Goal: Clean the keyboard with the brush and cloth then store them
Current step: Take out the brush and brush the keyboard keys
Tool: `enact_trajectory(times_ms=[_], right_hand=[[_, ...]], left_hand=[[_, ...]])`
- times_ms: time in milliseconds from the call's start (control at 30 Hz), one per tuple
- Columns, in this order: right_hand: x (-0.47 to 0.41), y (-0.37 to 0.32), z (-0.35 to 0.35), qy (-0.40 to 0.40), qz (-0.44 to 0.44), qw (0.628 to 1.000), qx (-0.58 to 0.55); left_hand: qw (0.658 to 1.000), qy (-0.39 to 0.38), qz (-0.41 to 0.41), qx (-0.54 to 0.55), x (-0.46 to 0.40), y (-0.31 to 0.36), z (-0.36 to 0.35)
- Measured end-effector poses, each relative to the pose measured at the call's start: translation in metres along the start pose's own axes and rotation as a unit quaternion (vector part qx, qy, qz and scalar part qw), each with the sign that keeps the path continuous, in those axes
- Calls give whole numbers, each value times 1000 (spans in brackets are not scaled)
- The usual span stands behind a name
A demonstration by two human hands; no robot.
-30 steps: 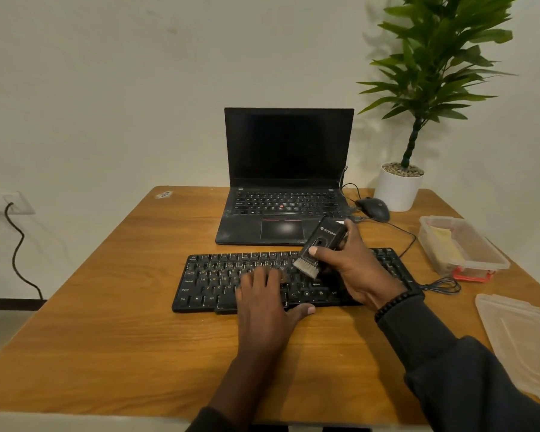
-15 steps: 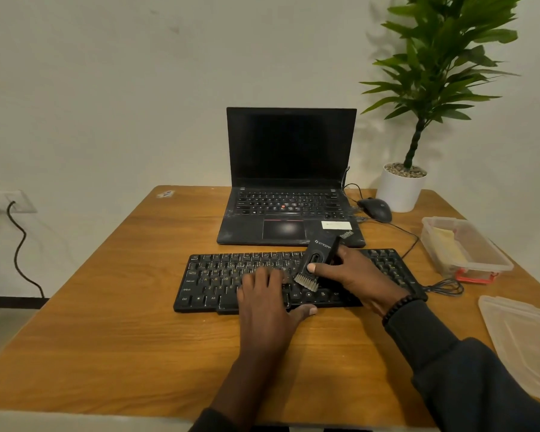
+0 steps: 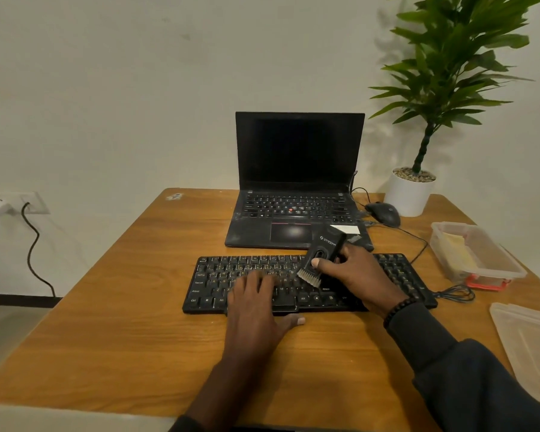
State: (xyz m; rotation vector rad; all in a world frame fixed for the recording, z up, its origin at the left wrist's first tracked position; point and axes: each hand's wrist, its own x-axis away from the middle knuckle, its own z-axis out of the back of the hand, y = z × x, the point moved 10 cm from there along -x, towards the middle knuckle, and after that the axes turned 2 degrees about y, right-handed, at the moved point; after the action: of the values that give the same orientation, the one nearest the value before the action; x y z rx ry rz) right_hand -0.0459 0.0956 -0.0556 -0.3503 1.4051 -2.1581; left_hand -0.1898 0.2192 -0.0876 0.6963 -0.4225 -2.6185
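Note:
A black keyboard lies across the middle of the wooden table. My left hand rests flat on its lower middle keys, fingers spread, thumb off the front edge. My right hand grips a black brush with pale bristles; the bristles point down-left and touch the keys at the keyboard's centre. A yellowish cloth lies inside a clear plastic box at the right.
An open black laptop stands behind the keyboard, a mouse and a white potted plant to its right. The box's clear lid lies at the right front. The keyboard cable coils beside the box.
My right hand has lowered the brush from above the keys onto the keyboard's centre and shifted slightly. My left hand has stayed put on the keys.

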Motion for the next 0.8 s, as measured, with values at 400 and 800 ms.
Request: enact_trajectory(times_ms=[400,800], right_hand=[[-24,-41,-24,-33,112,960,255],[-29,-33,-23,-19,84,963,255]], left_hand=[[1000,11,-3,-11,0,-10,5],[1000,15,1,-11,0,-10,5]])
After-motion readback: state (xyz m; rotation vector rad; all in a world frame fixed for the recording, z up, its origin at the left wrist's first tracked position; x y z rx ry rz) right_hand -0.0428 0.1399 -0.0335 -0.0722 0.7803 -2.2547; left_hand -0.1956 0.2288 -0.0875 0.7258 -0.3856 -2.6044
